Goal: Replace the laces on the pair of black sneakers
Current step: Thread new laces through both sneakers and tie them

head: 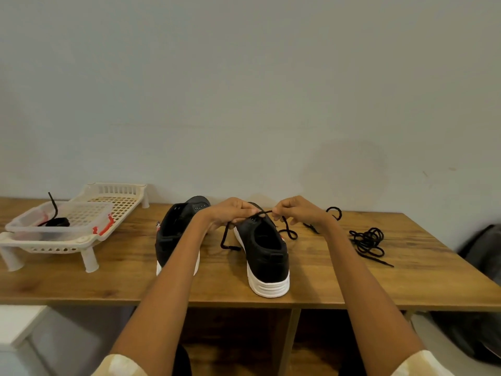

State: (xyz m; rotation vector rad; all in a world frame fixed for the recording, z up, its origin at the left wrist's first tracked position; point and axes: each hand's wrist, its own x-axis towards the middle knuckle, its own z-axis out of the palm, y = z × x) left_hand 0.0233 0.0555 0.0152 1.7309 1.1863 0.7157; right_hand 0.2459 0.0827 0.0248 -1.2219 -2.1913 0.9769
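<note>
Both hands up over the R sneaker, which stands heel toward the front edge of the bench, about mid-width. L sneaker just beside it, toward the bench's left end, partly behind the forearm; no lace seen in it.

L hand: fingers curled, pinching the lace above the eyelets. R hand: thumb + fingers pinching the same lace a bit further along. Short span taut between the two hands; one tail drops to the bench between the shoes, other loops down on the R side of the shoe.

Judged step: threading/pulling through upper eyelets of the R sneaker. L sneaker not yet done.

Spare lace bundle lies loose near the bench's right end. White rack at back-left corner carries a clear tub w/ a dark lace-like item inside.

Risks (judgement):
- uneven tails if one side pulled harder → no length left for a bow.
- shoe not held down; a sharp tug could tip or drag it.
- loose R-side loop could snag or knot.
- bundle looks tangled, may knot when picked up.
</note>
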